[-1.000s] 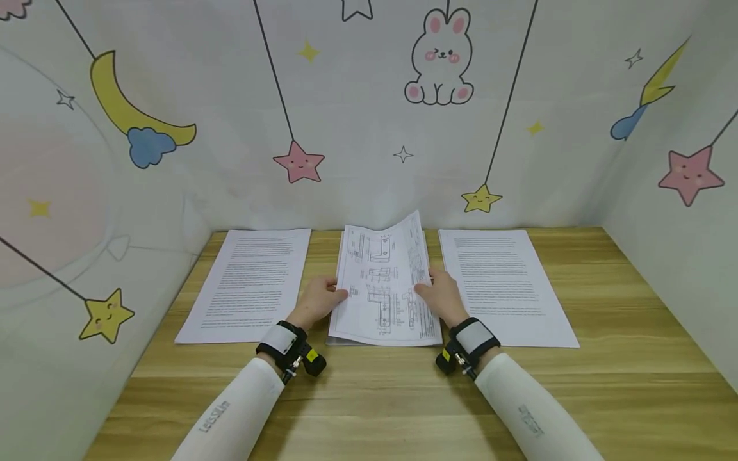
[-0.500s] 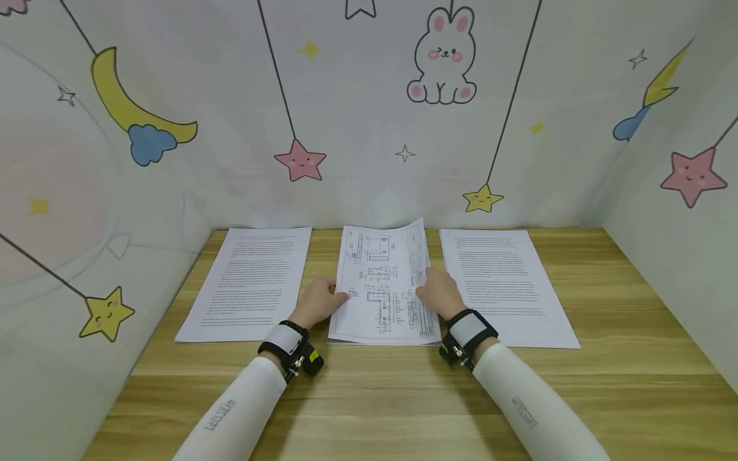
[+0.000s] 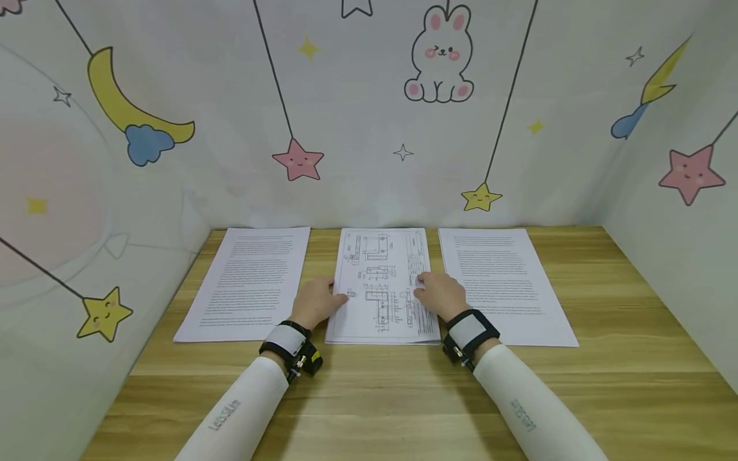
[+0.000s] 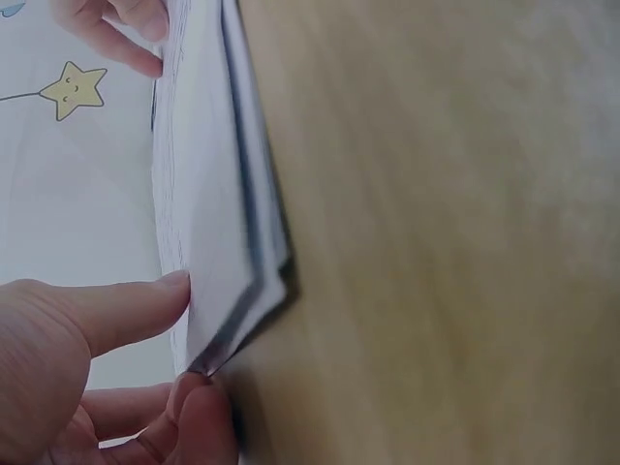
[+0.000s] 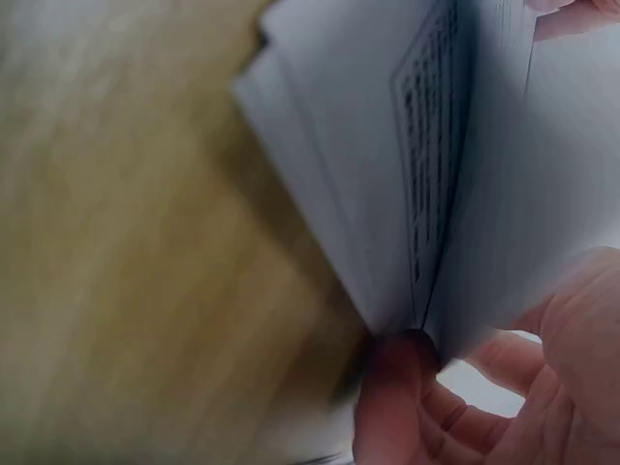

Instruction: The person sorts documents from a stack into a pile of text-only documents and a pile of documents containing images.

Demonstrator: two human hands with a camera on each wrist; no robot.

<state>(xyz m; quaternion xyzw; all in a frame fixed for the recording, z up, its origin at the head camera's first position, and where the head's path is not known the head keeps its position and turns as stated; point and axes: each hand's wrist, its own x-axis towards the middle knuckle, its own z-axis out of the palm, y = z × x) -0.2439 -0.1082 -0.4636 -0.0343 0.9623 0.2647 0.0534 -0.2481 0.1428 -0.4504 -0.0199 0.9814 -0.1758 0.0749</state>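
Wood-grain counter [image 3: 369, 403]: one drawing-topped paper stack [image 3: 377, 288], mid far edge, lying between left hand [image 3: 314, 303] and right hand [image 3: 442, 296], each pinching its side.

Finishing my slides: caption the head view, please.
Left hand and right hand at the edges of a technical drawing, text pages on either side.

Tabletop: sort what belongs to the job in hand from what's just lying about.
In the job, it seems:
drawing sheets in the middle
left hand and right hand at their edges

Apparently just lying about:
left text sheets
right text sheets
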